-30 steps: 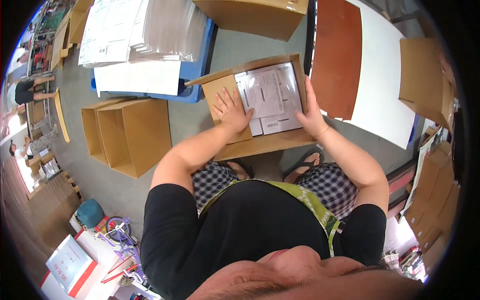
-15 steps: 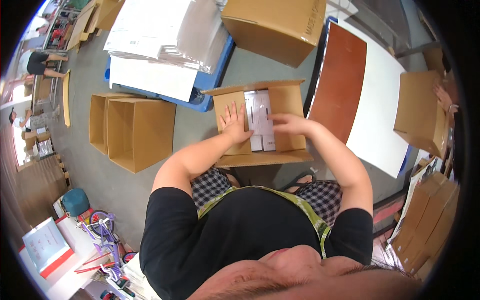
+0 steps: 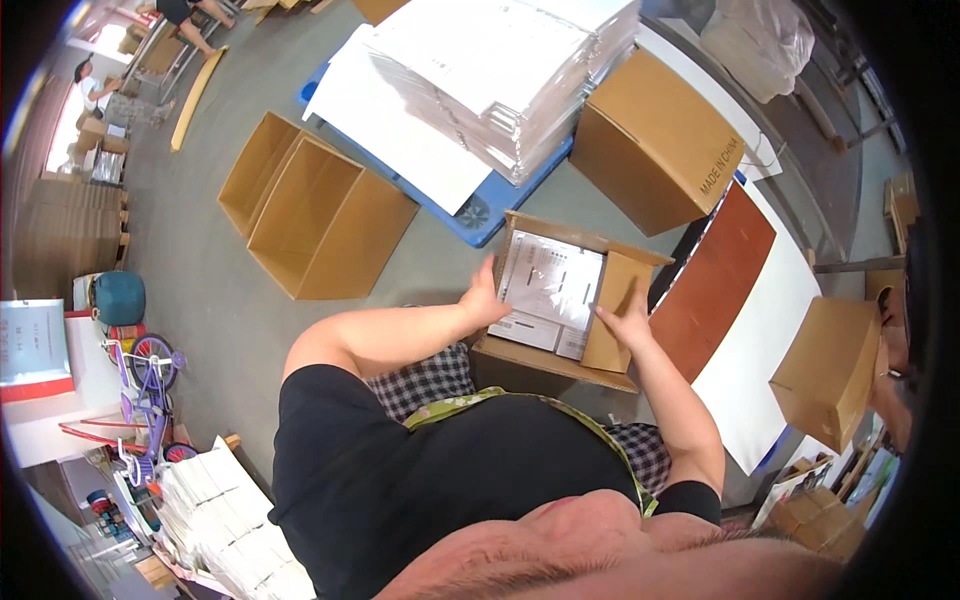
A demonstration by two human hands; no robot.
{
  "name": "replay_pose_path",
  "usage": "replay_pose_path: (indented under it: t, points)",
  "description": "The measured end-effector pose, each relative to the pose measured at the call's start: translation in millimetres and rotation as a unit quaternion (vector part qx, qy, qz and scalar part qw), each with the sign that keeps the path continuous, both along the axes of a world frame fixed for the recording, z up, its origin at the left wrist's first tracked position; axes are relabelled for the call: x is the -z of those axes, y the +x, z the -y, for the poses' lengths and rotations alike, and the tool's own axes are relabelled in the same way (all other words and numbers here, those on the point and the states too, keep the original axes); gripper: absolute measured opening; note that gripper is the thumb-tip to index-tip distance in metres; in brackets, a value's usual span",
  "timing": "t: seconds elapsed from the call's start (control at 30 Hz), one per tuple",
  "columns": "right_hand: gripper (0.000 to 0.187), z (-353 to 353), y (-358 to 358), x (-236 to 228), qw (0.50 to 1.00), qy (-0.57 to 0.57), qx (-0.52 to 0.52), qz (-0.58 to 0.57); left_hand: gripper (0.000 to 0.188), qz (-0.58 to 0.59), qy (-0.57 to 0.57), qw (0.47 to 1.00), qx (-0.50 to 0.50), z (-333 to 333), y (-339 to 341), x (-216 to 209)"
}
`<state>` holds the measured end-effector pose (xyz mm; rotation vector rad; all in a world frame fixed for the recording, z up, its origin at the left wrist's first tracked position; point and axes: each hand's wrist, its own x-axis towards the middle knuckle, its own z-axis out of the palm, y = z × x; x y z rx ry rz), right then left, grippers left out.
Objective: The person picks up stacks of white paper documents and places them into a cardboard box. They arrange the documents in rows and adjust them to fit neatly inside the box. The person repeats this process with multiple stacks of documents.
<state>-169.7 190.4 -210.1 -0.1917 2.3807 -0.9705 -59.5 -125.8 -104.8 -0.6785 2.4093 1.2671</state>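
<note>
In front of my lap is an open brown carton (image 3: 575,370), slightly turned. Flat white printed packs (image 3: 548,290) lie inside it, their tops shiny. My left hand (image 3: 485,298) is at the carton's left side, fingers stretched out and thumb toward the packs. On the right, my right hand (image 3: 627,318) rests against the right flap (image 3: 614,300), its thumb and fingers apart. That flap covers the right part of the contents. The left flap is not visible over the packs.
Two nested open cartons (image 3: 340,230) stand to the left. Ahead, a blue pallet (image 3: 480,225) carries stacked white sheets (image 3: 480,60). A closed carton (image 3: 655,140) stands beside it, near a brown board (image 3: 715,290). At right, another person's arm (image 3: 888,390) is by a carton (image 3: 825,370).
The left flap no longer covers the packs, exposing more of them. My left hand has gone from that flap to the carton's left side. The whole view has turned.
</note>
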Motion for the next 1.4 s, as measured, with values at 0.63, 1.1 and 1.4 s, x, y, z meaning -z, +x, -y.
replay_pose_path:
  t: [0.63, 1.1, 1.4]
  points:
    - [0.053, -11, -6, -139, 0.923, 0.345, -0.113, 0.128, 0.039, 0.221, -0.043, 0.932, 0.284, 47, -13, 13]
    - [0.050, -43, 28, -131, 0.937, 0.260, -0.137, 0.187, 0.050, 0.248, -0.134, 0.890, 0.358, 57, -53, 5]
    - [0.042, -70, 34, -171, 0.956, 0.139, -0.173, 0.190, 0.041, 0.305, -0.101, 0.890, 0.325, 60, -43, -57]
